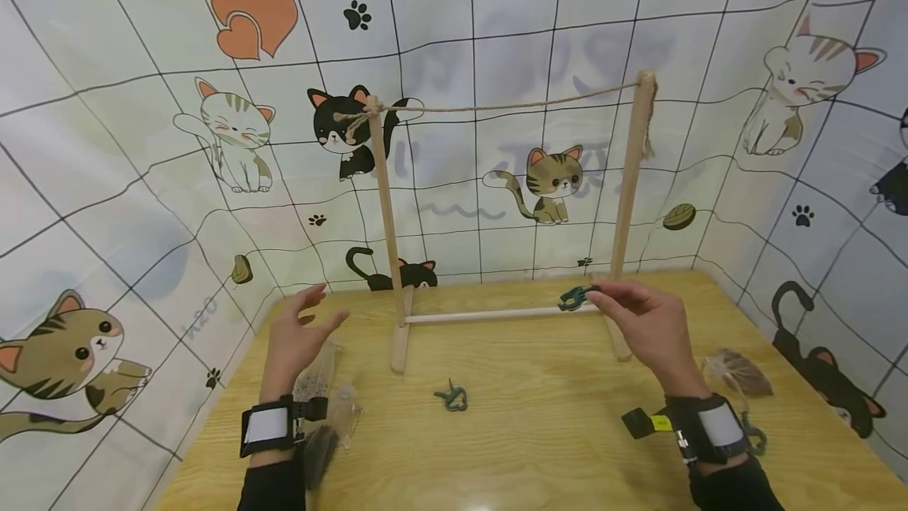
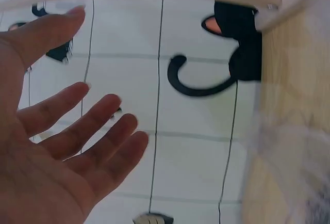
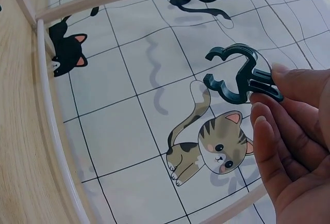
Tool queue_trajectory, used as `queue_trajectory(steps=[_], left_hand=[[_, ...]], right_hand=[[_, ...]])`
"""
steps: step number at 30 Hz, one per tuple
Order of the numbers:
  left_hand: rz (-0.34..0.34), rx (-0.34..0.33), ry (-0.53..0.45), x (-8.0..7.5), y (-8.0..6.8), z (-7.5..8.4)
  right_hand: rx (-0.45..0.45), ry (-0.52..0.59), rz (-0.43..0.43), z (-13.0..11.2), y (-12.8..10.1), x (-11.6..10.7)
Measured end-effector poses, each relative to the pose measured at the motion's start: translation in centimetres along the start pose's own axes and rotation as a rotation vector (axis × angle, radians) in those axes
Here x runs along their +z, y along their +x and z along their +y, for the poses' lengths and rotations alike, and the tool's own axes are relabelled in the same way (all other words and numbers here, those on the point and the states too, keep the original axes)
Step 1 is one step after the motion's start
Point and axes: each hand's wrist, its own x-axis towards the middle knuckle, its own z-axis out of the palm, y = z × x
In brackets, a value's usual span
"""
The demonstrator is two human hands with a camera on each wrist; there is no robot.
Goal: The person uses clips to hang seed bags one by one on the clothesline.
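While the clip point(image 1: 573, 300) is pinched: before the frame point(image 1: 628, 188), toward its right side; keep mouth facing outward.
Right hand point(image 1: 649, 330): grasps clip handles; squeeze evenly.
Left hand point(image 1: 294, 341): released, empty, left of frame.

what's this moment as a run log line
right grip: pinches dark-green plastic clip | left grip: holds nothing | another dark-green clip: on yellow wood-grain table

Held green clip point(image 3: 247, 79) partly covered by right hand point(image 3: 296, 141). Clear bags point(image 1: 344, 413) partly behind left wristband point(image 1: 268, 424), contents too blurred to tell. Sleeves point(image 1: 273, 487) cut off below.
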Motion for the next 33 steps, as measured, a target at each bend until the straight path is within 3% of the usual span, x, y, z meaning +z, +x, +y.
queue_trajectory(steps=[5,11,15,19,24,33], left_hand=[[-0.115,-0.067,0.058,-1.8,-0.2,-2.7],[-0.248,-0.184,0.113,-2.6,-0.8,-5.5],[-0.326,-0.249,0.162,-2.9,-1.3,-6.7],[-0.395,-0.273,0.200,-3.1,-1.6,-7.6],[-0.441,-0.286,0.205,-3.1,-1.6,-8.3],[-0.456,-0.272,0.260,-3.2,-1.6,-8.9]], right_hand=[[0.021,0.000,0.023,0.1,0.1,-0.3],[0.014,-0.004,0.039,0.4,0.1,-0.5],[0.009,0.010,0.042,0.3,0.2,-0.7],[-0.001,0.028,0.049,0.0,0.3,-0.8],[-0.008,0.027,0.057,0.3,0.4,-0.9],[-0.019,0.033,0.056,0.5,0.4,-0.9]])
